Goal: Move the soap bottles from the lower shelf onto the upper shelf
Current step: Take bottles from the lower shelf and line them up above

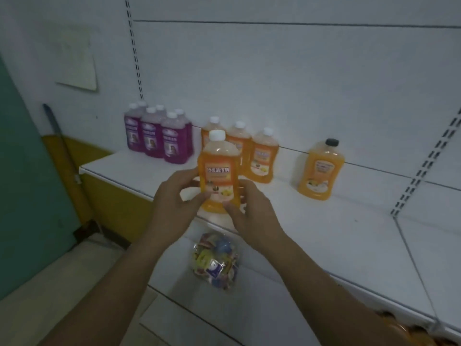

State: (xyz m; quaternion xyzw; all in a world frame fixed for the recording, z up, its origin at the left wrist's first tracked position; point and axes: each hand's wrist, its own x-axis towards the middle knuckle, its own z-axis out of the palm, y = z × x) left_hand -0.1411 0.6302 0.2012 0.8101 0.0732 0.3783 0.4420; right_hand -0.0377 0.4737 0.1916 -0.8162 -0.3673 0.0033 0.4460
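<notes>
Both hands are on one orange bottle (219, 176). The left hand (172, 196) pinches its left side between thumb and fingers, and the right hand (252, 208) curls round the lower right, thumb over the label. The bottle is upright, white cap up, label facing me, right at the front edge of the upper shelf (349, 233). Honestly can't tell if its base is touching the board or sitting just above it.

Edge-wise, the shelf's front lip runs diagonally from the left corner down toward the lower right, and the bottle is close to it, left of the middle. Behind it, near the back panel, three more orange bottles (262, 158) stand in a tight row, the nearest just behind the one I'm holding. Left of those is a cluster of purple bottles (157, 141), two rows deep, close to the shelf's left end. Well apart on the right, a bigger black-cap bottle (320, 168) stands alone.

For room, a strip of white board shows along the front lip. There's a gap between the orange row and the black-cap bottle, then a wide stretch right of it up to the slotted upright (424, 168).

Under my wrists, on the lower shelf (237, 318), a clear bag of wrapped sweets (215, 260) lies just below the upper shelf's lip.
</notes>
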